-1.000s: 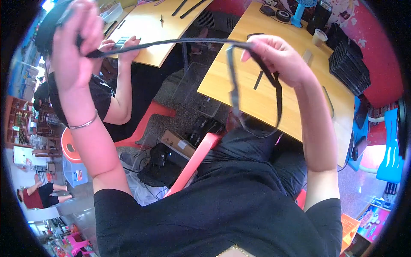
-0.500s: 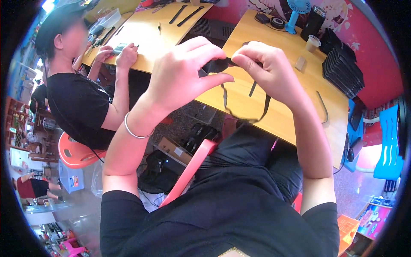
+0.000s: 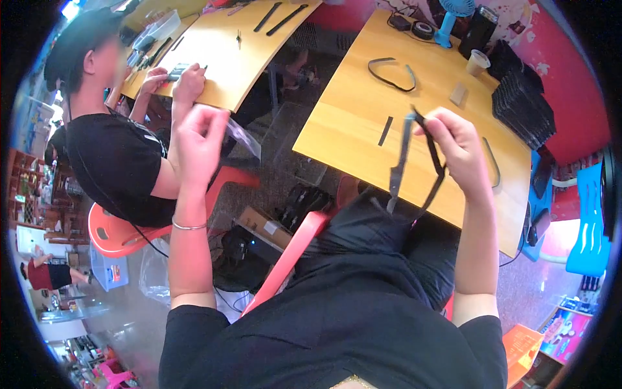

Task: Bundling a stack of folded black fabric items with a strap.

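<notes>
My left hand [image 3: 202,142] is raised out past the table's left edge, thumb and fingers pinched on a clear plastic film piece [image 3: 246,141]. Over the near part of the wooden table [image 3: 337,117], my right hand [image 3: 460,152] grips a black strap [image 3: 403,155] near its top. Two lengths of this strap hang down from the fingers, one showing a greyish side. Beyond it on the table lie a looped dark strap [image 3: 408,87] and a short dark strip [image 3: 385,131]. A thin grey curved strip [image 3: 494,162] rests right of my right hand.
Stacked black flat pieces [image 3: 521,107], a cup [image 3: 478,63], a small tan block [image 3: 458,94] and a blue fan [image 3: 446,29] stand toward the back right. At left, a co-worker [image 3: 113,162] handles a small object at another table [image 3: 220,71]. An orange chair [image 3: 123,223] is there.
My hands have moved apart from their meeting point. The left went left and down with the clear film; the right went right and down with the strap. The looped strap on the table is now uncovered.
</notes>
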Tool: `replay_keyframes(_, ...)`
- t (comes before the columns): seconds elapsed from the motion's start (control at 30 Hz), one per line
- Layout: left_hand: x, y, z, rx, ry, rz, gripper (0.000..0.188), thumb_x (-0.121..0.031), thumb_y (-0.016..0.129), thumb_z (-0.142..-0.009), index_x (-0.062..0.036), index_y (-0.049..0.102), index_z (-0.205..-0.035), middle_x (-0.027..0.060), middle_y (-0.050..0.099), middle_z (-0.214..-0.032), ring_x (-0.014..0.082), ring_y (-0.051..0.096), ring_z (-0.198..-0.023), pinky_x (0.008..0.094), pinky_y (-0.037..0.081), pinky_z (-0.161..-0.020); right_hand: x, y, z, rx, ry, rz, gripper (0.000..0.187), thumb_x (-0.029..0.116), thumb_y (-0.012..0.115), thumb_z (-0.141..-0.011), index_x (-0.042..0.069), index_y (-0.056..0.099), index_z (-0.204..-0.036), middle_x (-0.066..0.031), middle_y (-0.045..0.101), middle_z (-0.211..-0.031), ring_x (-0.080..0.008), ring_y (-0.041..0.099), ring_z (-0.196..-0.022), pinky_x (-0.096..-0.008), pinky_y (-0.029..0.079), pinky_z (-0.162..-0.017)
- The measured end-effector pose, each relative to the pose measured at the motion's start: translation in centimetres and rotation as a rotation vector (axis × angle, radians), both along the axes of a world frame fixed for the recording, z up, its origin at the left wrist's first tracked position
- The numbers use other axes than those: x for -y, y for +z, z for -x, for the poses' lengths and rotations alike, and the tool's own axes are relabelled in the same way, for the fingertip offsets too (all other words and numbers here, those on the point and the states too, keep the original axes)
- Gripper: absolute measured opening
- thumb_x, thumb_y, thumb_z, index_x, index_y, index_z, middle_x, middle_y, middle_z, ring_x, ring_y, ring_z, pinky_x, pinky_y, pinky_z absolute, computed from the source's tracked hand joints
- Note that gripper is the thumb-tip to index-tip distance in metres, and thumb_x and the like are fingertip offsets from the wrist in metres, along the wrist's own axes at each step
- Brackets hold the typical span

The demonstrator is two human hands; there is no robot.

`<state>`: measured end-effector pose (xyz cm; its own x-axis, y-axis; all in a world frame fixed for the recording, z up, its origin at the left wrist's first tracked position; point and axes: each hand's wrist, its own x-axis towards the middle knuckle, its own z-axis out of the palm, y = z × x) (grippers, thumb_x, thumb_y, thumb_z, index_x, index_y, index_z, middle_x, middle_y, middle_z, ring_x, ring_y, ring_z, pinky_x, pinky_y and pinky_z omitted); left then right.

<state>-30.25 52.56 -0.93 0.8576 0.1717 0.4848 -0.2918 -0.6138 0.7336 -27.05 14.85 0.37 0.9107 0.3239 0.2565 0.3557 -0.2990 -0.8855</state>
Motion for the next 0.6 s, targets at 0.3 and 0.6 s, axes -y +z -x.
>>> replay_keyframes(0.3,-0.7,-17.1,-4.5,-0.446,0.088,-0.208,0.027,-0.032,0.069,-0.078,-0.005,0.066,-0.081,0.0117,0.065,-0.073,0.0237,0.064,-0.067,0.0332,0.048,-0.06,2.5,-1.2,2.5,-0.221,-0.136,-0.308,0.027,0.023,0.047,-0.096,0.002,0.064,-0.089,0.0111,0.036,-0.057,0.0012,0.025,-0.049,-0.018,0.016,-0.045)
replay_keyframes(0.6,-2.0,-24.0,-13.3,-0.414,0.084,-0.231,0.023,-0.027,0.069,-0.076,-0.0071,0.067,-0.087,0.0119,0.065,-0.078,0.0277,0.063,-0.073,0.0361,0.049,-0.067,1.9,-2.6,3.3,-0.289,-0.211,-0.26,0.027,0.024,0.048,-0.095,0.003,0.064,-0.09,0.0105,0.036,-0.058,0.0006,0.026,-0.05,-0.0178,0.018,-0.046)
